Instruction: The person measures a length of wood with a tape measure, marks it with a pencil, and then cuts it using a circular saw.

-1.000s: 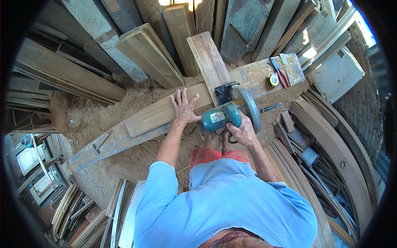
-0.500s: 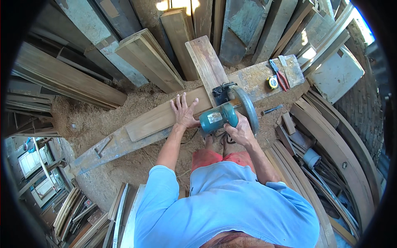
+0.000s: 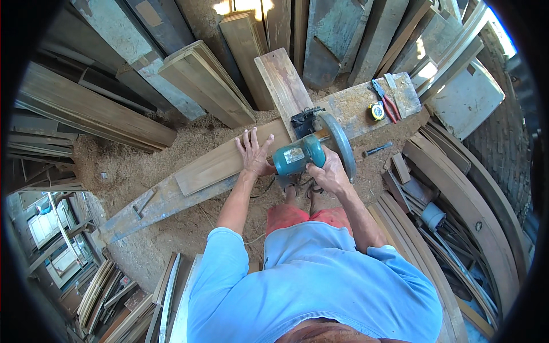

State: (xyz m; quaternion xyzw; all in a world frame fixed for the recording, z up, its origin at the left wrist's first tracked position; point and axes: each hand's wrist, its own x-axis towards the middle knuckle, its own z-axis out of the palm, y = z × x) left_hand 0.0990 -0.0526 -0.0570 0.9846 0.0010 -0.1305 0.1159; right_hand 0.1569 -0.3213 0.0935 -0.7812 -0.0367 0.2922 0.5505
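Stands at a long plank bench [image 3: 123, 220], narrow, worn and paint-streaked, running slantwise over a floor [image 3: 128, 154] thick with loose sawdust. Works hemmed in by leaning boards [image 3: 203, 83] along the far side and by stacked timber [image 3: 463, 211] on the right, bent into arcs by the lens. Lays the left hand [image 3: 254, 155] flat on a smooth brown board [image 3: 209, 166] on the bench, with fingers spread wide apart over the wood and the thumb just beside a circular saw [image 3: 290, 158]. Grips that saw's handle with the right hand [image 3: 327, 171], with fingers closed around it. Holds the saw, rounded teal housing and curved grey metal guard, over the bench at the near end of a streaked crosswise board [image 3: 283, 80]. Keeps red-and-blue pliers [image 3: 387, 102] and a squat yellow-and-black tape measure [image 3: 377, 112] on the dusty right end of the bench, near a slim dark tool [image 3: 377, 150] lying lower down.
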